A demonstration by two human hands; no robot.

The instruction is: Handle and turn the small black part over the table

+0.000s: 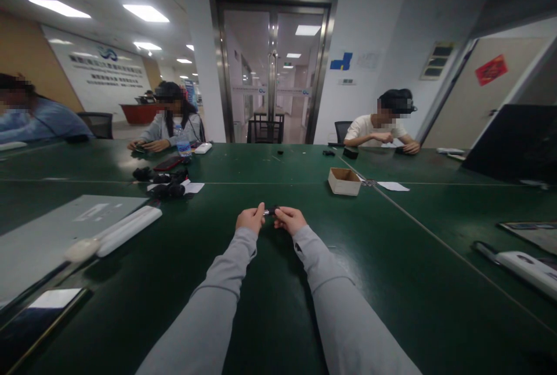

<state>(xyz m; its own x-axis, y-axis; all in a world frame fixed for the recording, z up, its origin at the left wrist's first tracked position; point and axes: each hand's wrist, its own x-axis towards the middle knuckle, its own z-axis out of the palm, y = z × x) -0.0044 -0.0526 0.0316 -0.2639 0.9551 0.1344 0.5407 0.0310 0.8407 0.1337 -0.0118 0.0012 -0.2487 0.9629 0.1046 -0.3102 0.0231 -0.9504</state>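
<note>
Between my two hands, just above the green table (278,282), is a small black object with a silver part (270,211). It is short and narrow and lies roughly level, but its exact kind is too small to make out. My left hand (250,218) pinches its left end, thumb up along the near side. Closed on the dark right end is my right hand (290,219), with the fingers bent around it. The fingers cover much of the object.
A small open box (343,186) stands ahead to the right. White power strips (130,230) and a phone (41,320) lie at left, with black cables (167,183) farther off. A water bottle (183,144) stands near a seated person (172,119). Other people sit across the table.
</note>
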